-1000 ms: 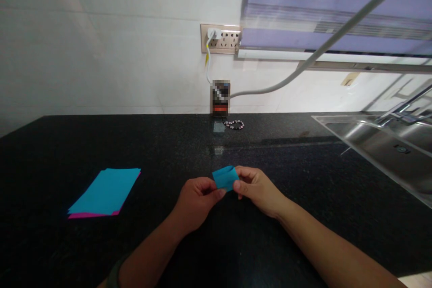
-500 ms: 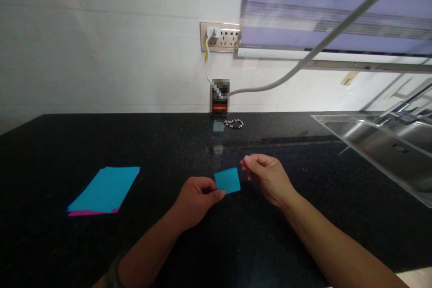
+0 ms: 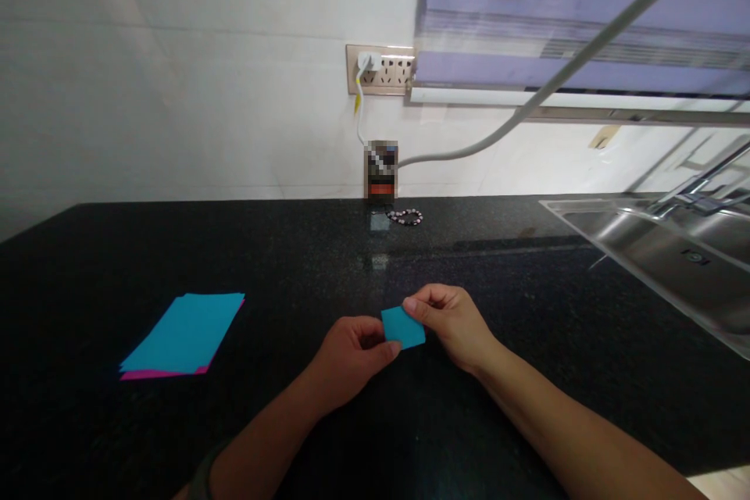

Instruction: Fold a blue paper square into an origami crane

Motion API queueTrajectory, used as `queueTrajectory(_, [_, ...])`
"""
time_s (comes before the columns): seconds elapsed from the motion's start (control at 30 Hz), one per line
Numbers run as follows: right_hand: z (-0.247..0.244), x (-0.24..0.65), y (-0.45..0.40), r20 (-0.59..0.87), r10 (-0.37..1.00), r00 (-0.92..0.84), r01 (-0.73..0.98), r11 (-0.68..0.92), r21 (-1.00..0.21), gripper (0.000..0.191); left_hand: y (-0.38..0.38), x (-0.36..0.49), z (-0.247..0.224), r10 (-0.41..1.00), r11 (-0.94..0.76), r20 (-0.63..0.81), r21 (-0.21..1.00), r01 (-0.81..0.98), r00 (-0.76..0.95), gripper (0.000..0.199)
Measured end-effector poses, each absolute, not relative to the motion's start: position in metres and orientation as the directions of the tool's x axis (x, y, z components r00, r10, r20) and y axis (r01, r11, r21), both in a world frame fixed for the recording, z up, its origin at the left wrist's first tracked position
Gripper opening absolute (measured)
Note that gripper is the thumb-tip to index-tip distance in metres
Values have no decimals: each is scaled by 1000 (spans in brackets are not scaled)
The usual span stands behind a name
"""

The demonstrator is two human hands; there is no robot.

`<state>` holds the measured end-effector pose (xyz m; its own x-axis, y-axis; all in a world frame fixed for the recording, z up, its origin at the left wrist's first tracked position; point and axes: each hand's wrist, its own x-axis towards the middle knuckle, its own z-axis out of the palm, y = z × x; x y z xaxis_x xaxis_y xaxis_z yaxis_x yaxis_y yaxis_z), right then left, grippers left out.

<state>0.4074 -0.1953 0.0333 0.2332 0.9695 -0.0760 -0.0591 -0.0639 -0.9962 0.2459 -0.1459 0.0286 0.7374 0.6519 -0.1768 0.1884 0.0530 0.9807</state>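
Observation:
A small rectangular piece of blue paper (image 3: 401,328) is held between my two hands above the dark countertop. My left hand (image 3: 355,351) pinches its lower left edge, thumb on top. At the upper right corner, my right hand (image 3: 454,324) grips the same paper between thumb and fingers. The fingers behind the paper are partly hidden. Off to the left lies a stack of blue sheets (image 3: 184,334), with a pink sheet (image 3: 161,375) showing along its lower edge.
A metal sink (image 3: 662,250) with a tap (image 3: 700,191) is set into the black countertop (image 3: 281,250) at right. Against the wall stands a blurred-out device (image 3: 380,172) with a beaded strap (image 3: 407,216). A cable (image 3: 486,142) runs from it; above is a socket panel (image 3: 387,70).
My right hand, earlier apart from the small blue paper, has moved left and down and now grips its upper right corner. My left hand and the paper have shifted slightly right and down.

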Motion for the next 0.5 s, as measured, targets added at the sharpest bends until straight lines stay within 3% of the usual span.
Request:
queueTrajectory(0.1, [35, 402, -198, -84, 979, 184, 2, -86, -996, 24, -147, 247, 28, 672, 104, -150, 989, 109, 725, 21])
queueTrajectory(0.33, [29, 391, -200, -40, 991, 126, 16, -42, -999, 23, -146, 248, 33, 814, 97, -159, 986, 139, 559, 22])
queueTrajectory(0.5, [26, 393, -200, 47, 990, 134, 195, 20, -981, 26, -147, 248, 32, 838, 100, -155, 986, 133, 524, 23])
